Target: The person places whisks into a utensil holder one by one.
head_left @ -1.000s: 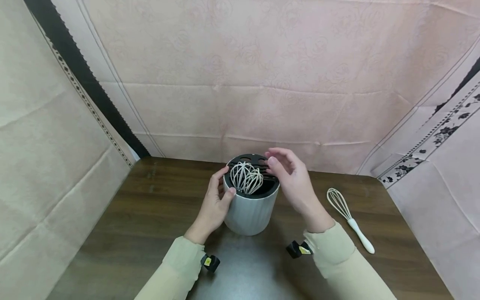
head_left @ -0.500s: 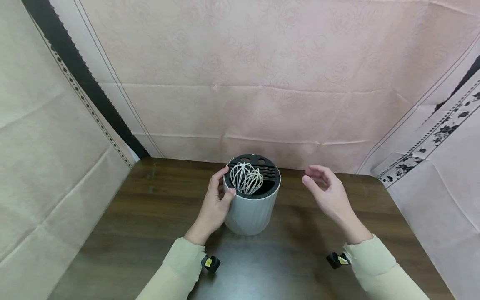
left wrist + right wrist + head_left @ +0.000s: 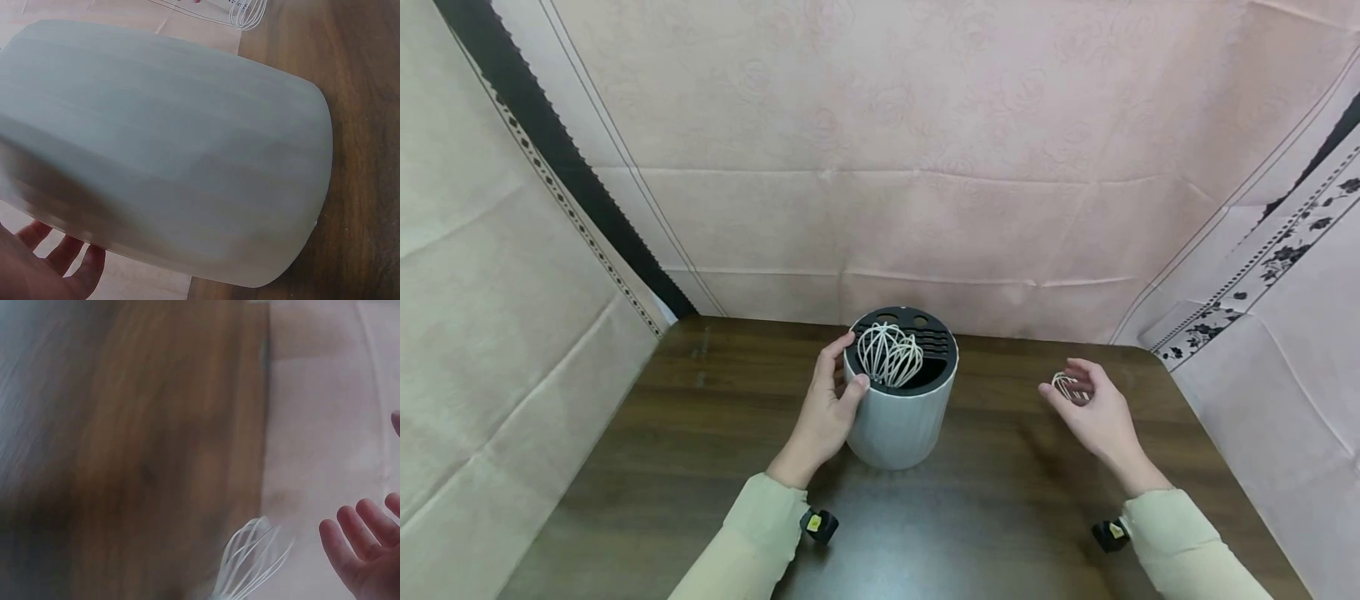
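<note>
My left hand (image 3: 822,410) holds the upper side of a round utensil holder (image 3: 897,429), thumb at the front and fingers around the left rim. The holder is pale grey with a black slotted top; its ribbed wall (image 3: 187,144) fills the left wrist view. White wire whisk heads (image 3: 891,357), seemingly two overlapping, stick out of the large opening; their handles are hidden inside. To the right, my right hand (image 3: 1099,417) hovers over another white whisk (image 3: 1060,382), fingers loosely bent and apart from it. In the right wrist view this whisk's wires (image 3: 247,562) show beside the fingertips (image 3: 334,540).
A brown wooden table (image 3: 700,450) carries everything. Pale patterned cloth (image 3: 880,208) hangs behind the table's back edge and along both sides. A small black wrist device (image 3: 818,527) sits on the left cuff, another (image 3: 1109,535) on the right.
My right hand has moved away from the holder's top, rightward and then down over the whisk on the table, covering most of it. The left hand has stayed on the holder.
</note>
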The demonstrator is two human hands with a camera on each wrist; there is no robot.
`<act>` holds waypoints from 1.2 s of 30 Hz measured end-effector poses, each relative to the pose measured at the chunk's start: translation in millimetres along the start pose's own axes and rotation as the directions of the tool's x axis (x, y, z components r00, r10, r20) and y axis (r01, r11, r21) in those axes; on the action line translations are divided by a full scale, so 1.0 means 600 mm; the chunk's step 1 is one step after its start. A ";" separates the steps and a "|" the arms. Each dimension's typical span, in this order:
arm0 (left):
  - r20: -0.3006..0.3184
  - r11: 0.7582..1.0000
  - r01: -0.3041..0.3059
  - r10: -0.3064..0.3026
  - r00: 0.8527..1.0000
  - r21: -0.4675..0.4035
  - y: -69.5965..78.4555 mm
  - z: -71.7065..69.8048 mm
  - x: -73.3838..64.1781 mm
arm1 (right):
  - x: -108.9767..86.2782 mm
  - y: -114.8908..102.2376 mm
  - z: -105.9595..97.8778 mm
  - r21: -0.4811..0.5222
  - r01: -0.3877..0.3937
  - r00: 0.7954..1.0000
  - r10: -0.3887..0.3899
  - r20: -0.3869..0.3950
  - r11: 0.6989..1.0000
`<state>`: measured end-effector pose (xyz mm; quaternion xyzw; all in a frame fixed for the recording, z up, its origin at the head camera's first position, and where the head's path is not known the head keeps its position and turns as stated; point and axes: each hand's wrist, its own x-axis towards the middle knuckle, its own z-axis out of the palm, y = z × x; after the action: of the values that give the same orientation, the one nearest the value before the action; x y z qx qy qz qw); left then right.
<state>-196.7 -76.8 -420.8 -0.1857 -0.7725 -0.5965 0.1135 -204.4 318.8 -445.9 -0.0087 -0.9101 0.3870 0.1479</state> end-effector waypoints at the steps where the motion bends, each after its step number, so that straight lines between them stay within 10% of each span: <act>1: -0.001 1.000 -0.003 0.003 1.000 0.006 -0.009 0.001 0.001 | 0.001 0.008 0.000 -0.020 0.001 1.000 -0.001 -0.006 1.000; 18: 0.010 1.000 0.004 -0.005 1.000 0.026 -0.028 0.002 0.002 | 0.006 0.100 -0.004 -0.215 -0.086 0.996 0.086 -0.008 0.973; 36: 0.010 1.000 0.011 -0.011 1.000 0.021 -0.028 0.004 0.007 | 0.007 0.114 -0.003 -0.213 -0.138 0.986 0.154 0.061 0.967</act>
<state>-207.7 -77.8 -434.4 -0.1833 -0.7804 -0.5880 0.1082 -214.7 368.5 -492.1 -0.0760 -0.9474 0.2998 0.0820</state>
